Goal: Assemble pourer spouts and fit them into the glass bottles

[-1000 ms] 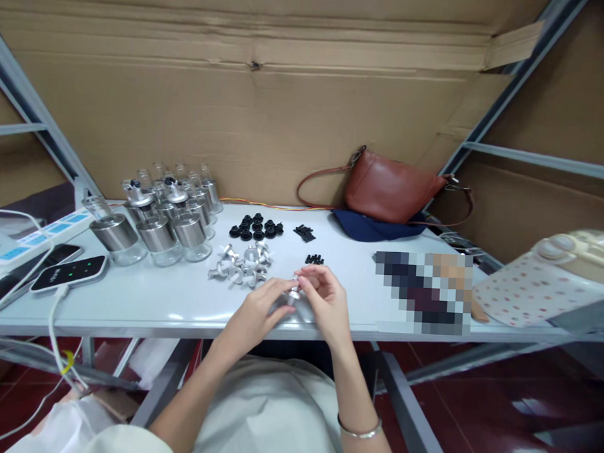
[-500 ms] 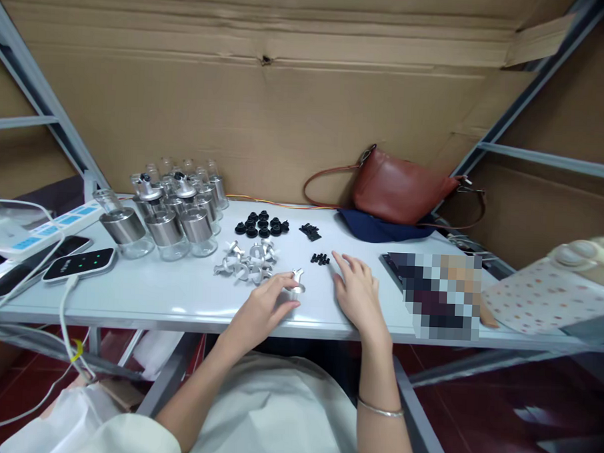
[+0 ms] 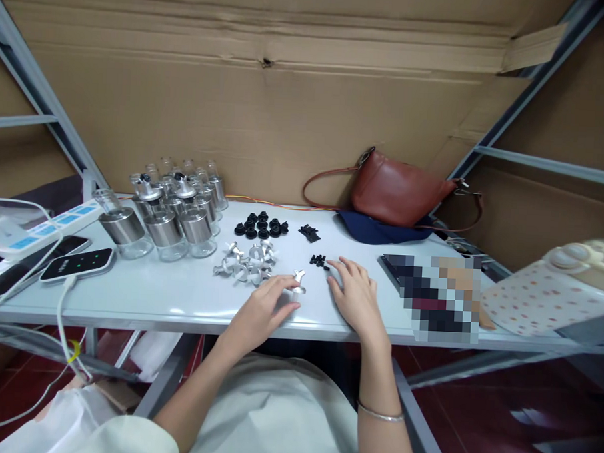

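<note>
My left hand (image 3: 259,311) is closed on a silver spout cap (image 3: 298,290), held upright between thumb and fingers just over the white table. My right hand (image 3: 355,297) rests on the table with its fingers apart. Its fingertips lie beside a cluster of small black plugs (image 3: 318,260), and one plug sits apart from the others near the index finger. Several more silver spout caps (image 3: 247,264) lie left of my left hand. Behind them stand black stoppers (image 3: 262,226), with a small pile of flat black pieces (image 3: 310,233) to their right.
Glass bottles with steel sleeves (image 3: 168,230) crowd the left side, two topped with spouts. A phone (image 3: 33,265), a cabled device (image 3: 77,265) and a power strip (image 3: 56,226) lie farther left. A brown bag (image 3: 401,187) on a dark blue cap (image 3: 382,229) is back right.
My right hand has shifted slightly left toward the small black plugs. One plug now lies apart from the cluster, nearer its fingertips. My left hand keeps hold of the spout cap.
</note>
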{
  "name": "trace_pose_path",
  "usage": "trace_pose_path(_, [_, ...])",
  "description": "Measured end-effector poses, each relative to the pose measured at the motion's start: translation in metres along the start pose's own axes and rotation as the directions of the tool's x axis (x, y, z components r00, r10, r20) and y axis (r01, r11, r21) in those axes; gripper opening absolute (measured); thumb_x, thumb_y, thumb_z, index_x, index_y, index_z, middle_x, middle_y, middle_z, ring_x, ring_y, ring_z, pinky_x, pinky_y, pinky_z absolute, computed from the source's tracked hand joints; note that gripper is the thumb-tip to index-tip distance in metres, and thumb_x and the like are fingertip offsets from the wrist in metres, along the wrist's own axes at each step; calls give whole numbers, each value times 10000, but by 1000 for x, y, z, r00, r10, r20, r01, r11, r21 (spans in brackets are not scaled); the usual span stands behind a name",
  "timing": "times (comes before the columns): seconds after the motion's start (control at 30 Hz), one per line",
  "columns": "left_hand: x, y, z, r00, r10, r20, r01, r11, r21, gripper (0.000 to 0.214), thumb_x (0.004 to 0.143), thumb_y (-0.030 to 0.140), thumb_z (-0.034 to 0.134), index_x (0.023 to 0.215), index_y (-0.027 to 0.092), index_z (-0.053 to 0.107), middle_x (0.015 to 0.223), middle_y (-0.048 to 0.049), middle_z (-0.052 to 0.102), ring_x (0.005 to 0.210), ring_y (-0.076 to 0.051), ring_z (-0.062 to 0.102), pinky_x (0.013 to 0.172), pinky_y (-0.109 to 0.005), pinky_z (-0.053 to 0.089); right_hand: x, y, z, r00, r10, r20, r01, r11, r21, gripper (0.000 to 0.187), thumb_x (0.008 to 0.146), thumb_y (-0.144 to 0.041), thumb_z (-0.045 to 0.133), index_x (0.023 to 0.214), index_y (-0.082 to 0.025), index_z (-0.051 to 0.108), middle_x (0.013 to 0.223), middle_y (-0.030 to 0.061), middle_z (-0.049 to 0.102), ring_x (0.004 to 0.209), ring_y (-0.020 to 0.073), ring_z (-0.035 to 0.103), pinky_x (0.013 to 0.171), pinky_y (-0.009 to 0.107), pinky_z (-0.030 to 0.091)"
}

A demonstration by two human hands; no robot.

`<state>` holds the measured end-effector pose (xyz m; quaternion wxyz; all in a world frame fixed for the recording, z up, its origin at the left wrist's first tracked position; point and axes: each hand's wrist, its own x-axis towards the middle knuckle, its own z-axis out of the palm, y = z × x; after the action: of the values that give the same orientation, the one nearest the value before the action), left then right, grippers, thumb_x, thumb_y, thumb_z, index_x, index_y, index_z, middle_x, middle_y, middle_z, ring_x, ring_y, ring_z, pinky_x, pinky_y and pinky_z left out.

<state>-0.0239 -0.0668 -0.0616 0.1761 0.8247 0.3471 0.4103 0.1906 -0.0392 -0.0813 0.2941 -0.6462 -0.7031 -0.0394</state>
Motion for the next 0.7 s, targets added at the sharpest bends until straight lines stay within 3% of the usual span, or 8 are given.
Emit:
trace_pose_path(0.2, [0,1,-1,1000,-13,9,13,1000,2,231,901,218,547,1132,218,534,1106,-74,645,1052,-202,623,934,-347,500,0,0,-2,999,22,24,-23,1000,12,217,901,-288,456,979,-225,648,1249,122,593,1188,307,487,909,496,400])
trace_pose_path(0.4, [0,1,-1,1000,-9,17,8,1000,17,240,901,219,542,1141,221,538,1106,-71,647,1060,-204,623,929,-342,503,-1,-2,-5,999,-15,29,14,1000,26,246,898,-365,493,1055,-242,638,1244,119,597,1175,301,500,913,484,384])
trace_pose_path(0.57, [0,0,-1,999,-15,31,15,1000,7,239,904,217,537,1143,219,538,1116,-72,646,1068,-203,620,933,-341,500,-1,-2,-6,998,-40,54,35,995,95,196,906,-308,475,934,-239,656,1197,101,621,1157,293,515,914,477,389])
trace_pose_path(0.7, [0,-1,-1,999,-4,32,4,1000,3,243,902,220,543,1145,222,537,1116,-71,645,1066,-202,621,930,-337,501,-2,1,-7,999,-40,6,38,984,174,206,901,-263,459,839,-216,650,1082,113,632,1061,288,540,881,450,418])
